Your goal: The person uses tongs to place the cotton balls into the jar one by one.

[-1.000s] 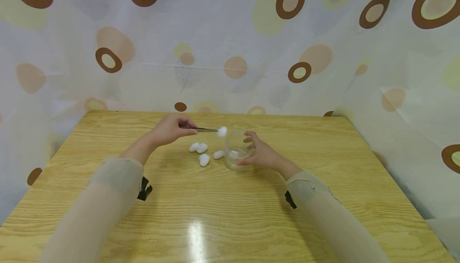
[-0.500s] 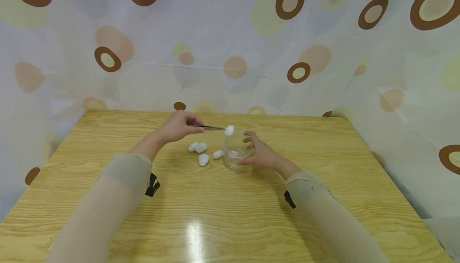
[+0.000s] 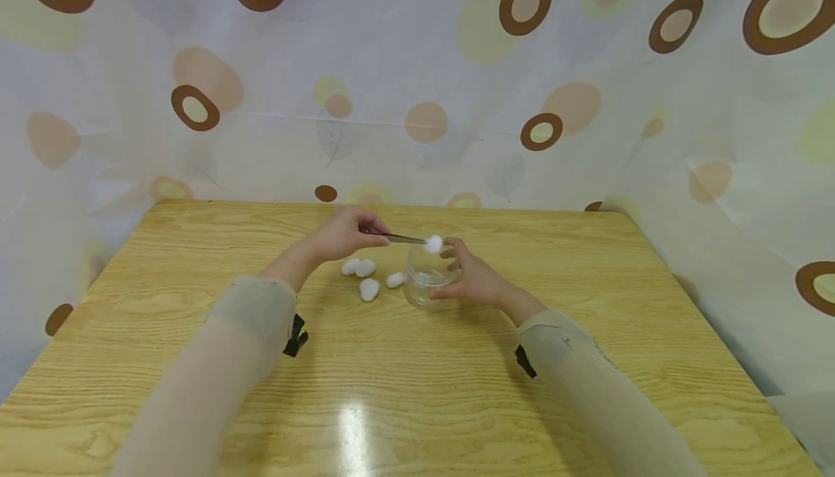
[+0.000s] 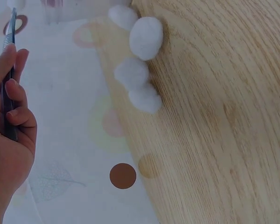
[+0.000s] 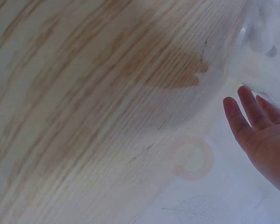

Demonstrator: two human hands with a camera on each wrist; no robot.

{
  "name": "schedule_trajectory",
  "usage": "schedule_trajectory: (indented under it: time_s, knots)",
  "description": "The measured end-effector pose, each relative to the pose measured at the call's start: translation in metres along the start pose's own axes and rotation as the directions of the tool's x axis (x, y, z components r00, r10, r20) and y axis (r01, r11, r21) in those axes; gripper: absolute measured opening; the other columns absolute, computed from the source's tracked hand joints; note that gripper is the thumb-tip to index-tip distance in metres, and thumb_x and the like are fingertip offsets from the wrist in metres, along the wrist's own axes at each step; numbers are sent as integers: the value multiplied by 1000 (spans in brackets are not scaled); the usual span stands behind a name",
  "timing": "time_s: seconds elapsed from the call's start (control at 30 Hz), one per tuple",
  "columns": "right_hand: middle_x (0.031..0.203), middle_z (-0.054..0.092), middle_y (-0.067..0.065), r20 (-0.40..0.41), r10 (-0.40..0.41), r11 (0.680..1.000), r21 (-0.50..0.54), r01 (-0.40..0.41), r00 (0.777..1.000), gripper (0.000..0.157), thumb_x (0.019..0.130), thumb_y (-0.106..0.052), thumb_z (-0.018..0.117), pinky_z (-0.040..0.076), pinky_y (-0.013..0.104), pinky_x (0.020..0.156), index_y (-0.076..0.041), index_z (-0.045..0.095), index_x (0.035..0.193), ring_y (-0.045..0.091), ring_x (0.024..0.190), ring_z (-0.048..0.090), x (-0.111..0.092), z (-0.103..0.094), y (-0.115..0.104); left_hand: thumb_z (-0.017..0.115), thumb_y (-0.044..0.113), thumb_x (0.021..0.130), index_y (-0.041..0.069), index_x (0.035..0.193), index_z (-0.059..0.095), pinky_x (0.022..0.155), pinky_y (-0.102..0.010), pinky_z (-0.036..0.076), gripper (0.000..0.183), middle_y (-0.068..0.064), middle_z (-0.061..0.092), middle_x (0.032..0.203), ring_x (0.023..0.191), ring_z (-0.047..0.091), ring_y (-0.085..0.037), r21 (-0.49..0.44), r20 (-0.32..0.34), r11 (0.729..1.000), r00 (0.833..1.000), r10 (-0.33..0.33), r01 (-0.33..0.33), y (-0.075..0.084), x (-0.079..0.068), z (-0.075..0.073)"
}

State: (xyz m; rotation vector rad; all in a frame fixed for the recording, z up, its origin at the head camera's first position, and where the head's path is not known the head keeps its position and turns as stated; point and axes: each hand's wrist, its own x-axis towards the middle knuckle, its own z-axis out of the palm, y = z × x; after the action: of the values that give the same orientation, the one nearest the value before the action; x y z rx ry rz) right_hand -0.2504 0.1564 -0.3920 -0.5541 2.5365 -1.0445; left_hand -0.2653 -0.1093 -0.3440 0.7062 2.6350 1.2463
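Worktop [image 3: 417, 368] nearest me, loose cotton balls [image 3: 369, 290] lying just left of the clear jar [image 3: 430, 277]; the right hand [image 3: 475, 278] clasps the jar, thumb and fingers on opposite sides, and I'd want that hold steady. Beyond, the left hand [image 3: 348, 233] pinches tweezers [image 3: 406, 238] in its fingers, one cotton tuft [image 3: 433, 243] at their tips by the jar's mouth: best centred, I judge, before easing the pinch.
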Motion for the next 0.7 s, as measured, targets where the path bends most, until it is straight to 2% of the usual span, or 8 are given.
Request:
schedule_trajectory:
  time_s: [0.2,0.5,0.7]
  knots:
    - [144,36,21,-3,-3,1000,-2,3,1000,96,76,-33,78,39,52,99,-13,14,145,38,128,42,1,0,0,68,16,86,4,98,70,79,-31,53,17,-9,71,93,85,66,-18,-21,6,999,1000,30,-29,-2,2,3]
    - [145,35,21,5,-2,1000,-3,2,1000,98,76,-35,78,39,52,99,-13,13,146,38,129,41,0,-1,-1,67,15,87,3,100,69,80,-32,52,18,-10,70,93,87,65,-24,3,17,1000,1000,-1,1,-1,2,5]
    - [145,34,20,6,3,1000,-1,-3,1000,101,76,-36,78,40,51,99,-12,11,147,37,129,41,2,0,1,67,16,87,4,103,69,84,-34,51,20,-10,70,98,91,65,-21,3,18,1000,1000,-16,16,-2,1,6]
